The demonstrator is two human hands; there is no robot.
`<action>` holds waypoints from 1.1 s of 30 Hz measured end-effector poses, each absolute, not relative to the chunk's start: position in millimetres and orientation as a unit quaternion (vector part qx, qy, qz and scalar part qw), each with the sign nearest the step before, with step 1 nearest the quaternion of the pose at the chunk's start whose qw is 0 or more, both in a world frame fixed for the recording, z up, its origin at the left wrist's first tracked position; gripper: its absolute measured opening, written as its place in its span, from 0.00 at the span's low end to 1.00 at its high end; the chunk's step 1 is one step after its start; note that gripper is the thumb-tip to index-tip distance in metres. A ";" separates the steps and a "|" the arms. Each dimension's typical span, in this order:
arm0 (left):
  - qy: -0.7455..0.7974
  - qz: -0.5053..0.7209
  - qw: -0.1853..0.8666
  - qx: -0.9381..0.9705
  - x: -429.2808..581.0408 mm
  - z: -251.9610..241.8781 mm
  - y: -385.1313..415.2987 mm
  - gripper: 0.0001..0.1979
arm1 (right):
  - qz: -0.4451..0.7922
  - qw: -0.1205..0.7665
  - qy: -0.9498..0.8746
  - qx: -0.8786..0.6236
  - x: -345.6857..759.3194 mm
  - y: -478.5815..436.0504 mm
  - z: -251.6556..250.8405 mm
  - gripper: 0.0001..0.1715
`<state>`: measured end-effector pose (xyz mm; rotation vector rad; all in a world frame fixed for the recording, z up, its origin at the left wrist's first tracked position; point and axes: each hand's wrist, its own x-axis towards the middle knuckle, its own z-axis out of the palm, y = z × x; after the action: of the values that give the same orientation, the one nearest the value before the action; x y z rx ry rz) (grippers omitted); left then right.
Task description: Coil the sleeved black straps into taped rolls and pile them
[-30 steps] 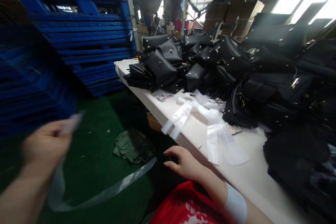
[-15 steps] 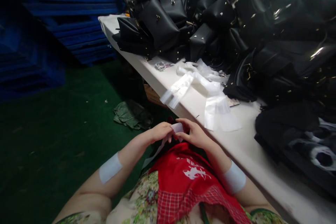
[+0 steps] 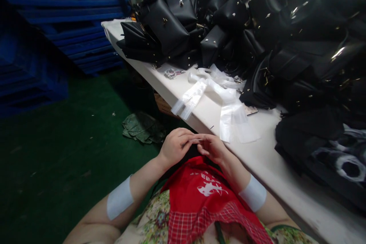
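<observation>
My left hand [image 3: 176,145] and my right hand [image 3: 214,148] meet in front of the red apron [image 3: 200,183], with fingertips almost touching. Between them only a thin pale edge of a white strip [image 3: 196,140] shows; the fingers hide the rest. My left hand is closed, its thumb and fingers pinched on the strip. The right one has curled fingers against the strip's other end. On the table beside the hands lie pieces of clear plastic film [image 3: 233,120].
Black bags [image 3: 168,26] with metal fittings are heaped along the white table [image 3: 200,122]. A dark bundle with a white ring [image 3: 350,167] lies at the right. Blue pallets [image 3: 85,19] stand at the left. A crumpled green cloth [image 3: 143,126] lies on the green floor.
My left hand has turned over and come closer to the right one. The white strip, seen wide between the fingers and hanging down before, is now mostly hidden.
</observation>
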<state>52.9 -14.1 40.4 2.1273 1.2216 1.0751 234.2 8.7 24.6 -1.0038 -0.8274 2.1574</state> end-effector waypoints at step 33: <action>0.534 0.342 0.515 0.576 62.7 20.8 -5.5 0.15 | 0.042 0.300 -0.664 -0.684 327.1 186.5 34.1 0.23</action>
<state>62.7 -5.5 20.8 1.3840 1.2840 0.8228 327.1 186.5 34.1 -1.8160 -1.7625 0.1127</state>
